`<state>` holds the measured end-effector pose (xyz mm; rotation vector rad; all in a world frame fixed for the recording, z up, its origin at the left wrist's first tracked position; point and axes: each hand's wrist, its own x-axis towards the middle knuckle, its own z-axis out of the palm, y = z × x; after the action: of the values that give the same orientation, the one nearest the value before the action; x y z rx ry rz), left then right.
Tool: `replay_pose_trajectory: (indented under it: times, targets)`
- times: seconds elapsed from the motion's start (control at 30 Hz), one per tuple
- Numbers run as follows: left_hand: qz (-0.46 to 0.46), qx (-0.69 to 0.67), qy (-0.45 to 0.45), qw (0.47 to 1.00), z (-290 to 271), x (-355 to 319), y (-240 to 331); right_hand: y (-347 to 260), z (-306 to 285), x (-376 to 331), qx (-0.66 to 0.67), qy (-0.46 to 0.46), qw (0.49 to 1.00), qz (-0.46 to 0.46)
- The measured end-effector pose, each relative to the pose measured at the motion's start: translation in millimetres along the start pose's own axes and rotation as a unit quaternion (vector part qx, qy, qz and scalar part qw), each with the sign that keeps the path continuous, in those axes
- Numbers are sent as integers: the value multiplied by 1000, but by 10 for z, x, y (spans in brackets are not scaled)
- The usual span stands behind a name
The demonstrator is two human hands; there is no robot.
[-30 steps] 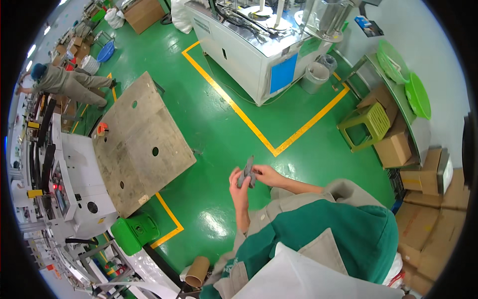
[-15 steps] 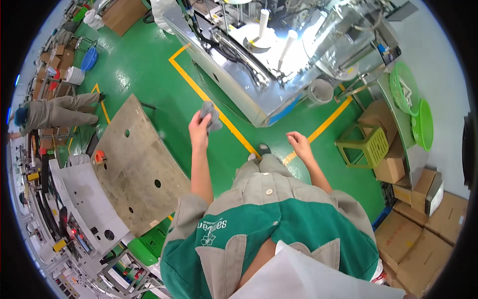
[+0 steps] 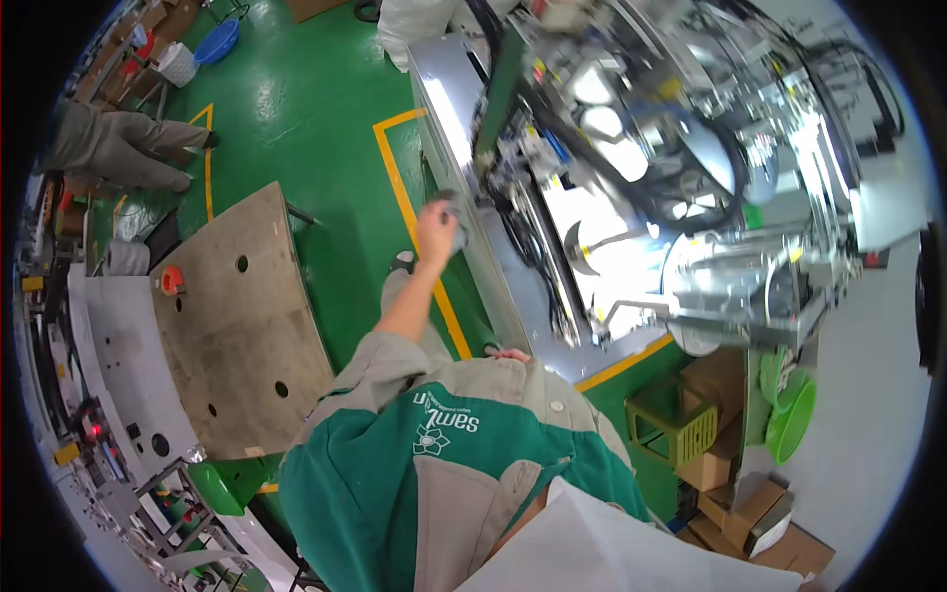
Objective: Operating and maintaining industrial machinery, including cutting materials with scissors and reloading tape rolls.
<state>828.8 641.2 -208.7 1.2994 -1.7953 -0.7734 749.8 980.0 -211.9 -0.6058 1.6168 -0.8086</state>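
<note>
My left hand [image 3: 436, 231] is closed around a crumpled grey cloth [image 3: 460, 237], held out in front of me beside the metal side of a machine bench [image 3: 533, 316]. Motion blurs the hand and the cloth a little. Of my right hand [image 3: 511, 355] only a small part shows, low at my waist near the bench's front corner. Its fingers are mostly hidden by my jacket, so their pose cannot be made out.
The lit machine [image 3: 631, 178] with cables and metal arms fills the upper right. A worn board table [image 3: 247, 326] with an orange tape roll [image 3: 173, 280] stands left. Right are a green stool [image 3: 673, 419], green baskets [image 3: 789, 419] and cartons [image 3: 760, 508]. Another person [image 3: 128, 143] stands far left.
I have turned and stepped closer to the machine, which now looms larger. My left hand still grips the cloth, now beside the bench; my right hand has dropped to my waist.
</note>
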Motion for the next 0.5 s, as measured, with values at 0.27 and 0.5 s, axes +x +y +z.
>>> replay_pose_trajectory:
  times: [0.27, 0.5]
  targets:
    - [323, -94, -244, 910, 641, 2335, -359, -1062, 500, 1023, -61, 122, 984, 112]
    - [302, 42, -62, 950, 864, 5017, -907, -1642, 1257, 1505, -6, 191, 964, 185]
